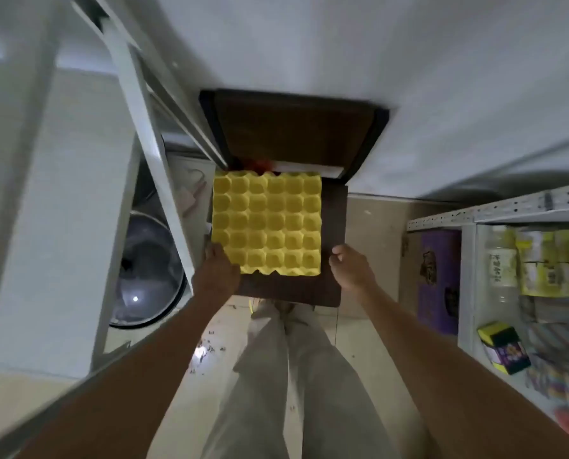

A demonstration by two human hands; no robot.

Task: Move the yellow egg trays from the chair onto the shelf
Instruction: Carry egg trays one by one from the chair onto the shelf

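Trays: yellow moulded-pulp egg trays [266, 223] are stacked on the dark wooden chair seat [334, 220].
Left hand [218, 271]: curled over the near-left corner, seemingly gripping.
Right hand [349, 266]: loosely curled beside the right edge, empty.
Technique: both sides should be gripped, the stack kept level.

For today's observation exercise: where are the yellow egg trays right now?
In the head view the yellow egg trays sit centre frame on the dark chair seat, the left hand at their near-left corner, the right hand beside their near-right corner.
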